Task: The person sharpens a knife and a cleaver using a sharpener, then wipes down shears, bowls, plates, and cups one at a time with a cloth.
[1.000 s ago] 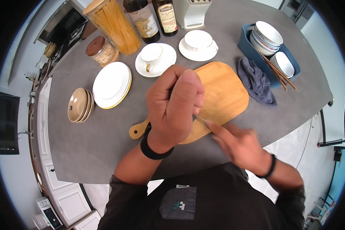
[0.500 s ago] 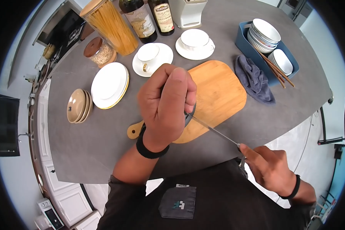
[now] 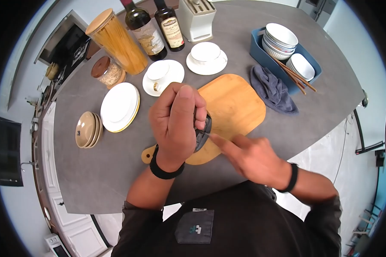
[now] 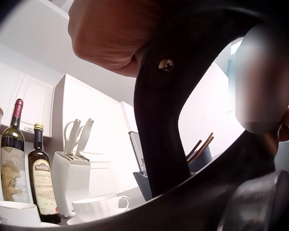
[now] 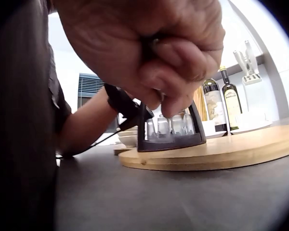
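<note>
A black knife sharpener [image 3: 205,133] stands on the wooden cutting board [image 3: 242,100], partly hidden by my left hand [image 3: 178,122], which grips its handle from above. That handle [image 4: 159,115] fills the middle of the left wrist view. My right hand [image 3: 259,160], just right of the sharpener, grips a thin knife seen edge-on, with the index finger stretched forward; little of the blade shows. In the right wrist view, curled fingers [image 5: 171,57] hang close over the sharpener's clear-windowed base [image 5: 171,143], which rests on the board [image 5: 216,159].
Two white cups [image 3: 206,52] on saucers stand behind the board, with bottles [image 3: 171,30], a pasta jar [image 3: 120,45] and a knife block [image 3: 197,21] beyond. White plates [image 3: 120,107] and brown bowls [image 3: 86,130] lie left; a cloth [image 3: 272,92] and blue bin [image 3: 270,62] right.
My right hand moved away to the lower right, baring the thin blade, and is now back beside the sharpener. My left hand keeps its grip. The head view has shifted slightly.
</note>
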A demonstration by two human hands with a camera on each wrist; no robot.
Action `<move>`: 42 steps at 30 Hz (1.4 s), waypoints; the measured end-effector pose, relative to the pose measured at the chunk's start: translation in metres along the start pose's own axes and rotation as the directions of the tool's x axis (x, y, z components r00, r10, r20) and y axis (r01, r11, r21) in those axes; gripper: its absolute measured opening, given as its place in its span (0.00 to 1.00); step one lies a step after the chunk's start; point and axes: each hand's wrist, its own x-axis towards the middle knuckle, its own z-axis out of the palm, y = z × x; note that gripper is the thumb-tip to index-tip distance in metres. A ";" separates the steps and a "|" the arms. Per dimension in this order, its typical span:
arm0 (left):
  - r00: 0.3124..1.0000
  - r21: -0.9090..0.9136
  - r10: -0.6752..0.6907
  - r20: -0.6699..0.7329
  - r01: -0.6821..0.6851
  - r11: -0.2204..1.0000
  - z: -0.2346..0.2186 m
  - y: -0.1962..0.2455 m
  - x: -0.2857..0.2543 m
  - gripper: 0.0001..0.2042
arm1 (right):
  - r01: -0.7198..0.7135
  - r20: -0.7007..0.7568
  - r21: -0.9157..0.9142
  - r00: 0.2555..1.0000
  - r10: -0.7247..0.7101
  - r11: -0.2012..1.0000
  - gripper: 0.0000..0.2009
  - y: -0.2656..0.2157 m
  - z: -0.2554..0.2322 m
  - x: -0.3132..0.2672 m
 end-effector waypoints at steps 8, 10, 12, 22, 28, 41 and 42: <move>0.999 -0.061 0.004 -0.034 -0.006 0.998 -0.002 -0.002 -0.002 0.15 | -0.099 0.109 -0.025 0.989 0.101 0.995 0.36 -0.008 -0.066 -0.095; 1.000 -0.067 0.030 -0.007 -0.031 0.997 0.001 -0.003 -0.003 0.15 | -0.079 0.110 -0.041 0.990 0.083 0.996 0.34 -0.007 -0.063 -0.083; 0.999 -0.070 -0.021 -0.024 0.019 0.997 0.001 0.000 -0.004 0.14 | -0.043 0.067 -0.032 0.997 0.045 0.999 0.33 0.000 -0.035 -0.055; 0.999 0.003 -0.034 -0.023 0.034 0.999 -0.004 0.003 -0.001 0.17 | 0.014 0.001 0.012 1.000 -0.014 1.000 0.27 0.000 -0.006 -0.018; 0.998 -0.019 -0.021 -0.053 0.020 1.000 -0.003 0.003 -0.002 0.16 | -0.095 0.130 0.004 0.987 0.093 0.996 0.33 -0.008 -0.064 -0.084; 0.999 -0.057 -0.043 -0.017 0.042 0.997 -0.004 0.004 0.001 0.16 | 0.016 -0.061 0.010 0.998 -0.015 1.000 0.26 0.003 0.012 0.001; 0.999 -0.095 -0.033 -0.039 0.029 0.995 -0.005 0.003 0.001 0.15 | 0.014 -0.029 -0.009 0.999 -0.014 1.000 0.29 0.005 0.001 -0.014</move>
